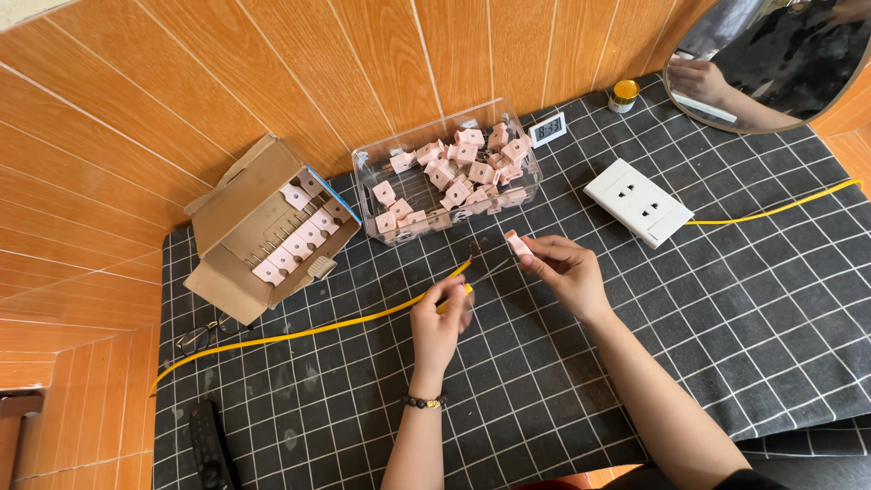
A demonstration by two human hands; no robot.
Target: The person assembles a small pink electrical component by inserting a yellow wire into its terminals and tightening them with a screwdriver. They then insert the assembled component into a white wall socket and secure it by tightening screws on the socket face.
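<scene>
My left hand point(442, 315) pinches a yellow cable point(299, 335) near its stripped end, where bare wire strands point(474, 251) stick out toward the right. My right hand point(564, 269) holds a small pink plug piece point(517, 243) between thumb and fingers, a short way right of the wire tips. Both hands hover over a black cloth with a white grid point(635, 345). The cable trails off to the left across the cloth.
A clear plastic box point(435, 204) of several pink plug pieces stands just behind the hands. An open cardboard box point(238, 231) with pink parts lies at left. A white wall socket point(638, 201) with a yellow cable, a small digital clock point(547, 130), a round mirror point(771, 63), glasses point(200, 336) and a remote point(210, 445) are around.
</scene>
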